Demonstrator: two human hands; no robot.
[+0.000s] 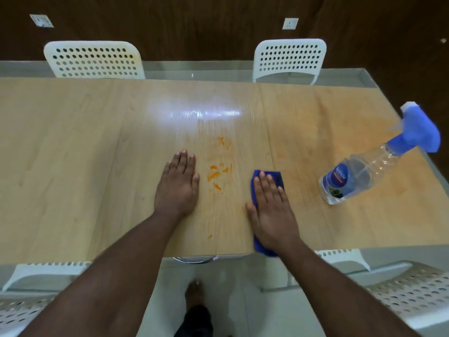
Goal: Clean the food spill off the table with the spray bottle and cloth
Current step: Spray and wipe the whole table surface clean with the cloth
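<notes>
Wide wooden table (73, 142) across the whole view, with white perforated chairs (289, 58) behind its far edge. On the right part of the table, well apart from the hands, standing spray bottle (359, 171), clear body, blue trigger head, almost empty as it seems. Nearer to the front edge, blue cloth (267, 177) lying flat, its near end hanging a little over the edge. On top of the cloth, right hand (273, 212), fingers straight and close together, palm pressing down. To the left, left hand (178, 183), flat on bare wood, fingers together, holding nothing. Between both hands, orange food spill (217, 171): several smears, and one small spot closer to the front edge. Spill not wiped yet. Possible trouble from here: wiping dry and only smearing the orange wider over the wood; missing the small separate spot; left hand just beside the smears and maybe dragged into them; cloth slipping off the edge
</notes>
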